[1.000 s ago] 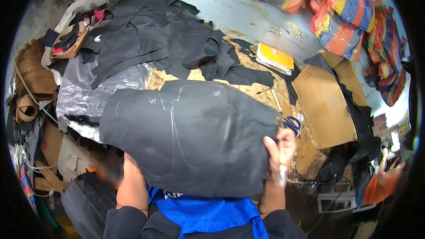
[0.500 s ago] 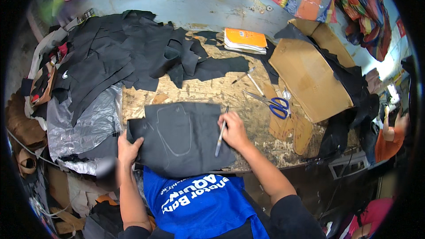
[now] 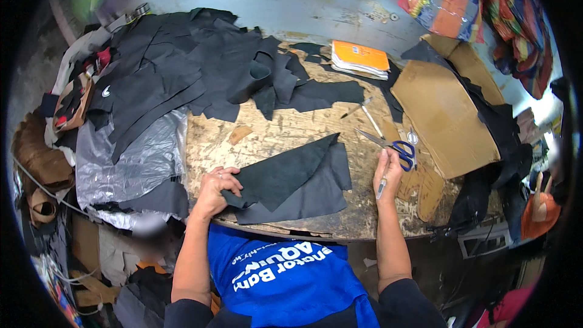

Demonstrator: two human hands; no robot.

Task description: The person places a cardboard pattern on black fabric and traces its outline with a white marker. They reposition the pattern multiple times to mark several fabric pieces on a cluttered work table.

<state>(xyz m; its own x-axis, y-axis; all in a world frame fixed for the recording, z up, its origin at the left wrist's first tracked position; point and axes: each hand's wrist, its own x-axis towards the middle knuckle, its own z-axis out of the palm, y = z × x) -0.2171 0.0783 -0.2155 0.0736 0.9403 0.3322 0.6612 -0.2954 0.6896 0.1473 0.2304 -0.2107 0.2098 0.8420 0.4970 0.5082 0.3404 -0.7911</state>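
Nearest of all, the smooth blue cloth (image 3: pixel 303 294) is bearing bold white lettering, upside down. Just beyond, the left hand (image 3: pixel 214 193) is gripping the black sheet (image 3: pixel 282 179) by its left corner, fingers clamped on the fold! That sheet is lying near the table's near edge, a matte, pointed flap slanting over a smoother layer. To the right, the right hand (image 3: pixel 390 171) is closing around a slim, clear pen (image 3: pixel 381 188), fingertips hovering at the blue-handled scissors (image 3: pixel 404 150), contact impossible to call. Flat, curved tan templates (image 3: pixel 431 193) are resting beside. Scuffed, blotchy wood is showing across the table (image 3: pixel 297 130). Crinkled plastic (image 3: pixel 130 167) is gleaming left, a creased cardboard box (image 3: pixel 446 115) is leaning right, and far off an orange-covered notebook (image 3: pixel 359 56) is carrying print too small to read
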